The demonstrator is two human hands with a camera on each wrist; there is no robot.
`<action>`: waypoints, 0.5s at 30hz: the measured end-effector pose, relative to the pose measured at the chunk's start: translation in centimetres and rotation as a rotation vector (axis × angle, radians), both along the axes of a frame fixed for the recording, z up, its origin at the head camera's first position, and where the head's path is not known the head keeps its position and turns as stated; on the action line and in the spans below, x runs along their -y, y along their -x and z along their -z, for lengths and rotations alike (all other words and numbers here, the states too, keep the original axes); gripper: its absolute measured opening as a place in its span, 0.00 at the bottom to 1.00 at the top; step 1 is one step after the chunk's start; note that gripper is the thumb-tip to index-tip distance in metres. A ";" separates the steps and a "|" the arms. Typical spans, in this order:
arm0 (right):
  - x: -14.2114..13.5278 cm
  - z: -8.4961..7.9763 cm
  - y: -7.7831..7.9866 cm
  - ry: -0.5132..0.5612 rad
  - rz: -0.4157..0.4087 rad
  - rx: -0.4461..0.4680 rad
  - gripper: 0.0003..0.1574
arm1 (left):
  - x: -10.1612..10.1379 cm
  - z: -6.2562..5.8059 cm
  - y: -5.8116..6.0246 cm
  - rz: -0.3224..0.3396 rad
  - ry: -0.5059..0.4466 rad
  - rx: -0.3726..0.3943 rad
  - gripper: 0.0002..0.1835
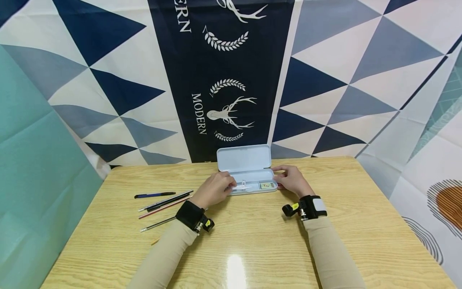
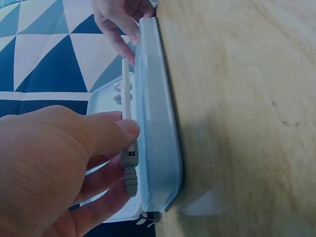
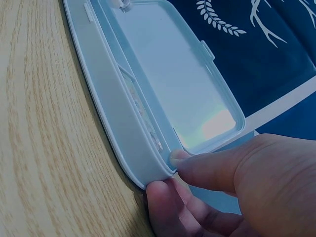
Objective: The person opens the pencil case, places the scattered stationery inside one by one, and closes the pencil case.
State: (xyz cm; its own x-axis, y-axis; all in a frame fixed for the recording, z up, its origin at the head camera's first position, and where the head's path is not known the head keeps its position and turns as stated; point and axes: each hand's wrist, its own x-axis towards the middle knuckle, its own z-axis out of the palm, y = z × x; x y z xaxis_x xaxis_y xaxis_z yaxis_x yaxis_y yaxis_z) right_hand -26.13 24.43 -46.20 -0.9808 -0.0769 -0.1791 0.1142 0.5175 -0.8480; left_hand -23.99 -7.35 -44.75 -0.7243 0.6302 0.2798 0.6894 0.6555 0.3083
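A light blue pencil case point(image 1: 252, 192) stands at the back of the table, its lid point(image 1: 244, 157) raised. My left hand point(image 1: 214, 188) is over the case's left part, pinching a slim white pen-like stick point(image 2: 126, 101) with a grey ribbed end between thumb and fingers. At the opposite end my right hand point(image 1: 291, 180) grips the case wall, thumb point(image 3: 185, 160) over the rim and fingers outside. A small yellow-green printed item point(image 1: 267, 185) lies in the case's right compartment. Beside it is a clear small piece point(image 1: 243, 183) whose kind I cannot tell.
Left of the case lie a blue pen point(image 1: 155, 195), a red pencil point(image 1: 164, 208), dark pencils point(image 1: 167, 202) and a separate pencil point(image 1: 158, 224). A yellow stick point(image 1: 155, 241) is partly under the left sleeve. A patterned cloth wall point(image 1: 227, 80) rises behind the table.
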 end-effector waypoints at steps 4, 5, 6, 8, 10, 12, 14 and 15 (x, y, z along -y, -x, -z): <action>0.0 0.0 0.1 0.000 0.000 -0.001 0.28 | 0.5 3.4 2.3 0.030 -0.024 -0.068 0.07; 0.0 0.0 0.1 -0.001 0.001 -0.002 0.28 | 0.6 4.3 3.0 0.038 -0.022 -0.078 0.07; 0.0 0.0 0.1 -0.002 0.001 -0.002 0.28 | 0.6 5.3 3.7 0.038 -0.022 -0.077 0.08; 0.0 0.1 0.2 -0.002 0.000 -0.002 0.28 | 0.8 7.3 5.0 0.039 -0.036 -0.059 0.08; 0.0 0.1 0.2 -0.003 0.001 0.000 0.28 | 0.6 7.4 5.0 0.034 -0.029 -0.045 0.09; 0.0 0.2 0.2 -0.004 0.003 0.002 0.28 | 0.5 7.7 5.2 0.026 -0.036 -0.038 0.09; -0.1 0.1 0.1 -0.004 0.002 0.004 0.28 | 0.5 7.6 5.1 0.023 -0.019 -0.053 0.09; -0.1 0.1 0.1 -0.004 0.003 0.005 0.28 | 0.4 7.6 5.1 0.016 -0.017 -0.050 0.09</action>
State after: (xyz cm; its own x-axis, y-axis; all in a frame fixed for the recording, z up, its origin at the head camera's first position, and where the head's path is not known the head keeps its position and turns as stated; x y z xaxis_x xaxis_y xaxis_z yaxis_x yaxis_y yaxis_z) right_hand -26.24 24.48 -46.31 -0.9801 -0.0732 -0.1844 0.1201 0.5208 -0.8452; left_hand -29.05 -7.80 -52.31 -0.6990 0.6365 0.3259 0.7146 0.6393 0.2840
